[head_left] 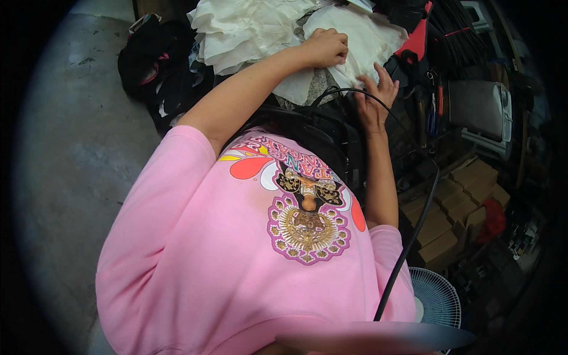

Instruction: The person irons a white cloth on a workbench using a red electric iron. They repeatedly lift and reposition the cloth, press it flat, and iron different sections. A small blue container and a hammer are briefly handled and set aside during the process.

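At the top middle, my left hand (326, 48) is closed, its curled fingers on a thin white cloth-like sheet (370, 32). They appear to grip it, though the fingertips are hidden. Near the lower edge of that sheet is my right hand (377, 105), its fingers apart and bent. Some of its fingertips touch or nearly touch the white material. To the left lies a ruffled heap of similar white sheets (242, 32). Under the sheets shows a speckled grey surface (320, 84). A black cable (408, 242) runs up past my right hand.
Dark cloth items (157, 65) lie left of the white heap, beside the grey floor (77, 154). On the right are hand tools (435, 100), a grey case-like object (480, 109) and cardboard boxes (444, 216). A fan (441, 296) stands at lower right.
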`<state>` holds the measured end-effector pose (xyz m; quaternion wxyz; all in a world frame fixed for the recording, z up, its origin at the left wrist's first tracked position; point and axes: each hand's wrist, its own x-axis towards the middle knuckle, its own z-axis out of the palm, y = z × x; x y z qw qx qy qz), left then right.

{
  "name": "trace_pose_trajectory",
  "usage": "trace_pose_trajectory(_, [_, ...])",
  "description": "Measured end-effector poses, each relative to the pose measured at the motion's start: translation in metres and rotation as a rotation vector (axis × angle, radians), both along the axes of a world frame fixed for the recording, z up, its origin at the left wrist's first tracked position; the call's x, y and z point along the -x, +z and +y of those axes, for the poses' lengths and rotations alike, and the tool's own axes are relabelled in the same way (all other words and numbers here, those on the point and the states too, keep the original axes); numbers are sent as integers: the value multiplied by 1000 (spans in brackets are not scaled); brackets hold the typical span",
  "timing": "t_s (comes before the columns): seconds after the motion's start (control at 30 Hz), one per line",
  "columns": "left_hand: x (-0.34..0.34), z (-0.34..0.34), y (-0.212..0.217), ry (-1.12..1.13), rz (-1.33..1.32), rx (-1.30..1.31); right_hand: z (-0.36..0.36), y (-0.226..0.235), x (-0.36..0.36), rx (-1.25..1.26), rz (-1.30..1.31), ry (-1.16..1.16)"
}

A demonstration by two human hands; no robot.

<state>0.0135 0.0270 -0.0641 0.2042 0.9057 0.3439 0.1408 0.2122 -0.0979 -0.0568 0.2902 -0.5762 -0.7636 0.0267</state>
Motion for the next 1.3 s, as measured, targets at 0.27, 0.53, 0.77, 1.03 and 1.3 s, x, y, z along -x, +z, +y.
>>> trace_pose_trajectory(0.27, [0,-2,-3,32,-47,-13,-5,0,12,120,-323,83])
trace_pose_trajectory(0.53, [-2,-2,-7,56,-55,29,-12,2,-6,7,48,12])
trace_pose_trajectory(0.77, [0,-3,-8,58,-66,43,-4,-3,16,139,-171,-33])
trace_pose_trajectory(1.03, [5,-5,-5,12,-104,60,-9,9,-33,14,141,-52])
trace_pose_trajectory(1.3, [8,-12,9,-16,-148,44,107,97,-43,-146,-181,61])
